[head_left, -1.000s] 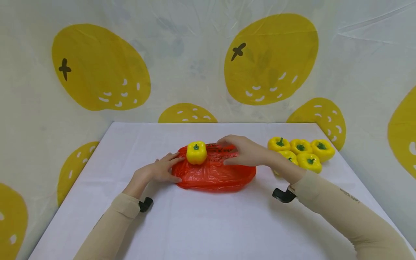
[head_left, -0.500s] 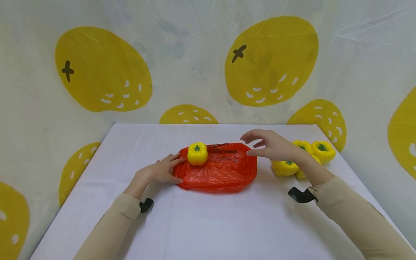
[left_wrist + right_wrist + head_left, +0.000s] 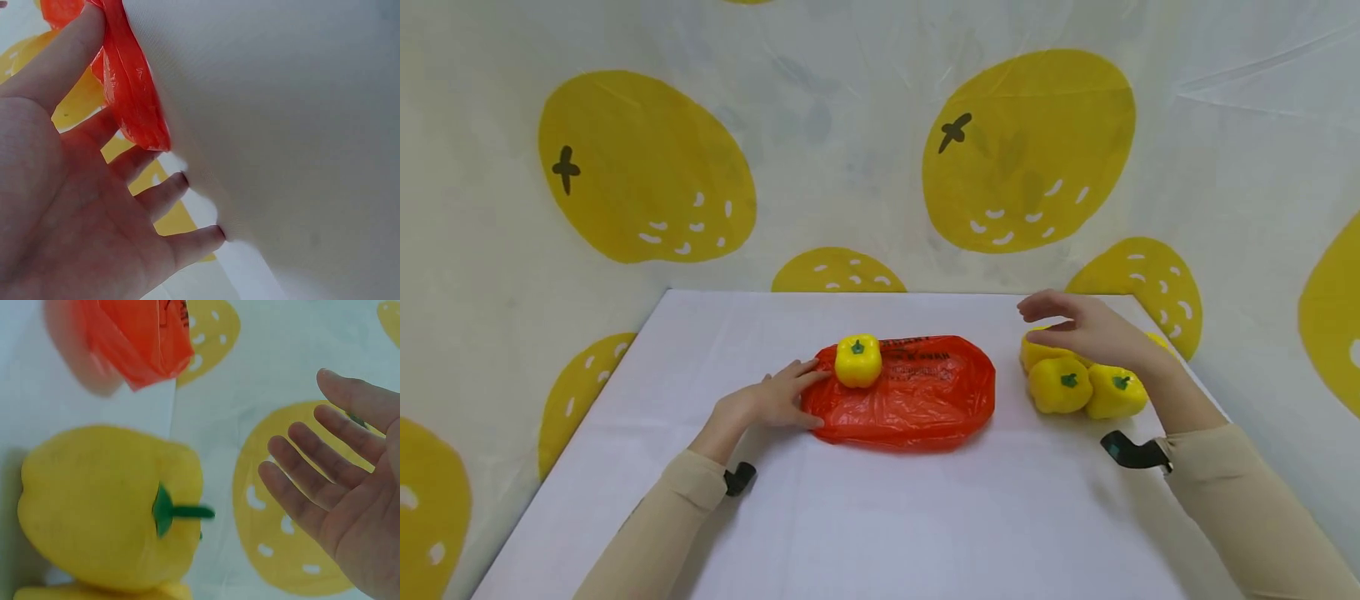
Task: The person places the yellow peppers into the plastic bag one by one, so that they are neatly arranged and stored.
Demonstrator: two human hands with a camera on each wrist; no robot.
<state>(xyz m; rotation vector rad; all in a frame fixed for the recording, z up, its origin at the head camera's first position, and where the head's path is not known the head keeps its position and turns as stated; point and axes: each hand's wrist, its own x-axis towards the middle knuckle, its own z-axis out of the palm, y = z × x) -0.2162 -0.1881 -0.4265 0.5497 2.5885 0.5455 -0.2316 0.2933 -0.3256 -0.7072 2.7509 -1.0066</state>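
Observation:
A red plastic bag (image 3: 925,412) with dark print lies flat mid-table, and a yellow bell pepper (image 3: 858,362) stands on its left part. At the bag's left edge rests my left hand (image 3: 772,397), its fingers spread; the left wrist view shows thumb and fingertips along the red plastic (image 3: 132,94). My right hand (image 3: 1101,332) holds nothing and hovers over a cluster of several yellow bell peppers (image 3: 1060,386), partly hiding them. In the right wrist view its fingers (image 3: 306,490) are extended, apart from the near pepper (image 3: 100,506) with its green stem.
A white cloth covers the table (image 3: 880,517). Behind and at the sides hangs a pale curtain (image 3: 842,150) printed with large yellow fruit. A black wrist device (image 3: 1131,451) sits below the right sleeve, another (image 3: 740,478) below the left one.
My right hand has moved right, from above the bag to above the pepper cluster. The left hand stays at the bag's left edge, and the pepper on the bag keeps its place.

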